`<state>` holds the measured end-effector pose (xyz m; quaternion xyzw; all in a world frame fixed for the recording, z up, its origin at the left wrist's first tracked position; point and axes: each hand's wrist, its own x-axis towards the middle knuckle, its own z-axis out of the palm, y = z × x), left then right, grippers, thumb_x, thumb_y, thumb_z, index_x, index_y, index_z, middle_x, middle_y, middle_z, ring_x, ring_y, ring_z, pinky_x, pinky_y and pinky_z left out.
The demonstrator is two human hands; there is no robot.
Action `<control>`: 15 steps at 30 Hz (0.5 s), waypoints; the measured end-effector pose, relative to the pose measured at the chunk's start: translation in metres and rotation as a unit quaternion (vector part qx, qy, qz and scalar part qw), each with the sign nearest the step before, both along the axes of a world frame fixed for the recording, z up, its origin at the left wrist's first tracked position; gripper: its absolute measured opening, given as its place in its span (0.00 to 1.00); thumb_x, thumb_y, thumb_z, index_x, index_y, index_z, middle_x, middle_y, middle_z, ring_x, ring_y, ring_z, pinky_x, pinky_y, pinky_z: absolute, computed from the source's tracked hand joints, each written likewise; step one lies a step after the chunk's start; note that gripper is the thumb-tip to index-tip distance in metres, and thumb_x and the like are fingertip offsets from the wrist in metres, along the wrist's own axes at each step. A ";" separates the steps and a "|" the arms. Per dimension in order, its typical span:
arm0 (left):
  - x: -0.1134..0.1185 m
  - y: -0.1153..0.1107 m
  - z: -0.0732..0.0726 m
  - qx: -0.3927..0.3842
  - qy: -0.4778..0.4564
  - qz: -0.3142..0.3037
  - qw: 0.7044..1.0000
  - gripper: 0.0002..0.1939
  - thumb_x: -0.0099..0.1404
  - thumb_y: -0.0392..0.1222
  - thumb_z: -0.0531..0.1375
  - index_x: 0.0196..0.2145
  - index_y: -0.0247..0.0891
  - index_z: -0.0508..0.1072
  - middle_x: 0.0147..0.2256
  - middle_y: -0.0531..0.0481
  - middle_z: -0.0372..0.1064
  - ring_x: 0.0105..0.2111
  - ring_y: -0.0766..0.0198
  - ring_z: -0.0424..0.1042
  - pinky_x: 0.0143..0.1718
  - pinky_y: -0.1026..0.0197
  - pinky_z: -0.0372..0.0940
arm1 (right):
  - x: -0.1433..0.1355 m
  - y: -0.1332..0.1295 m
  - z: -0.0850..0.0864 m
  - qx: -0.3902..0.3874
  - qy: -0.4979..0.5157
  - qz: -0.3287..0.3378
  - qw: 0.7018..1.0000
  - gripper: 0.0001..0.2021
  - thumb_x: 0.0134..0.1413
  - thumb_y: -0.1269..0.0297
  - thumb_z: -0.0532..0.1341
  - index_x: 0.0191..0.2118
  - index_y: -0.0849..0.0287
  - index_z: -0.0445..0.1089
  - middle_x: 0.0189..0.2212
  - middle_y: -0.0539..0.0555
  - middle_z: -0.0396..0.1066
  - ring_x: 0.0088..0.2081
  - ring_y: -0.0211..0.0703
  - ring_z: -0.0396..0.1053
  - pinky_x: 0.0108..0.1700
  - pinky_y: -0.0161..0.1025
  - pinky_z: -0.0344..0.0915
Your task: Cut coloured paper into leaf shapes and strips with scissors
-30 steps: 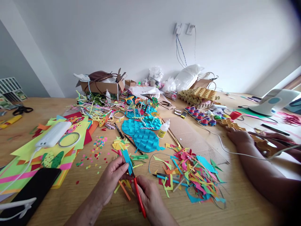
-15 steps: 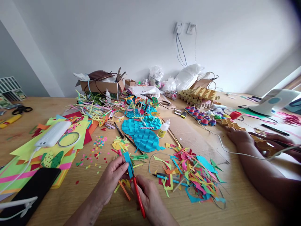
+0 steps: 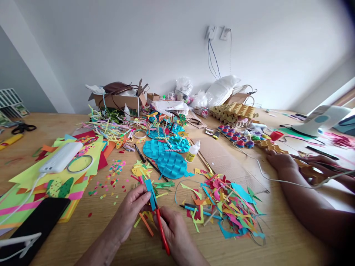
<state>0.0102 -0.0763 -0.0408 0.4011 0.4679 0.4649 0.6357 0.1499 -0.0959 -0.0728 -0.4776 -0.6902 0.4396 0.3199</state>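
Between thumb and fingers, my left hand pinches a small blue paper strip. My right hand grips red-handled scissors, whose blades lie along the strip's right part. Orange and yellow paper strips lie on the table below and behind my hands. Just beyond are yellow paper fish and a woven blue paper piece. A heap of coloured paper scraps spreads to the right of my right hand.
Another person's hand touches egg-carton strips at the right. A glue bottle stands beside a cardboard sheet. At left lie coloured paper sheets, a white power bank and a black phone. A white cable crosses the right side.
The scissors' handles have shifted very slightly left, with their blades still at the blue strip. Both my hands keep nearly the same place.
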 end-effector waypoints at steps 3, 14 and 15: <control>-0.002 0.001 -0.002 0.014 -0.005 -0.001 1.000 0.08 0.56 0.44 0.58 0.25 0.37 0.69 0.22 0.56 0.63 0.25 0.66 0.64 0.29 0.65 0.63 | 0.000 0.000 -0.001 0.000 -0.006 0.000 1.000 0.16 0.55 0.59 0.48 0.20 0.59 0.53 0.17 0.45 0.52 0.22 0.33 0.50 0.23 0.31 0.47; 0.004 -0.002 0.003 0.003 0.002 0.004 1.000 0.09 0.53 0.46 0.60 0.24 0.37 0.70 0.20 0.56 0.64 0.24 0.65 0.66 0.31 0.63 0.64 | -0.001 -0.001 0.003 -0.011 0.018 -0.002 1.000 0.14 0.54 0.62 0.48 0.20 0.59 0.53 0.17 0.45 0.51 0.21 0.32 0.49 0.22 0.30 0.47; 0.004 -0.002 0.003 0.002 0.001 0.004 1.000 0.10 0.53 0.47 0.61 0.24 0.37 0.70 0.20 0.56 0.64 0.24 0.65 0.66 0.31 0.63 0.64 | -0.001 -0.001 0.002 -0.009 0.019 -0.004 1.000 0.14 0.55 0.61 0.48 0.20 0.59 0.52 0.17 0.45 0.51 0.21 0.32 0.49 0.22 0.30 0.47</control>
